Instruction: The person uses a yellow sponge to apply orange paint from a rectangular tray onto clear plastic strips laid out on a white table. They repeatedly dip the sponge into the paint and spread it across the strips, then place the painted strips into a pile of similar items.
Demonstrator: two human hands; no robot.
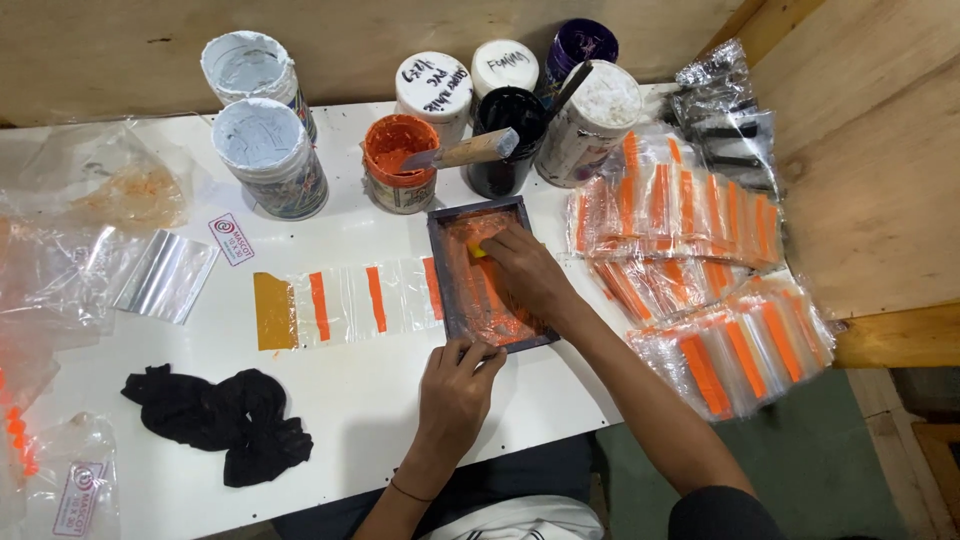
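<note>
Head view: small dark rectangular screen-printing frame (490, 275), orange-smeared mesh, at the white table's (350, 400) front right. Right hand (525, 270), fingers together, presses a small yellow squeegee (479, 250) on the mesh. Left hand (458, 385), fingers curled, pins the near edge. Clear plastic strip with 3 orange bars (350, 300) extends left. Orange paint tub (399, 160) behind; stacked orange-striped clear bags (690, 270) right; crumpled black cloth (220, 415) front left.

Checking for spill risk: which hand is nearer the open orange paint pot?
Right. The right hand lies inside the printing frame, just below and right of the orange paint pot. The left hand grips the frame's near edge, farther away.
</note>
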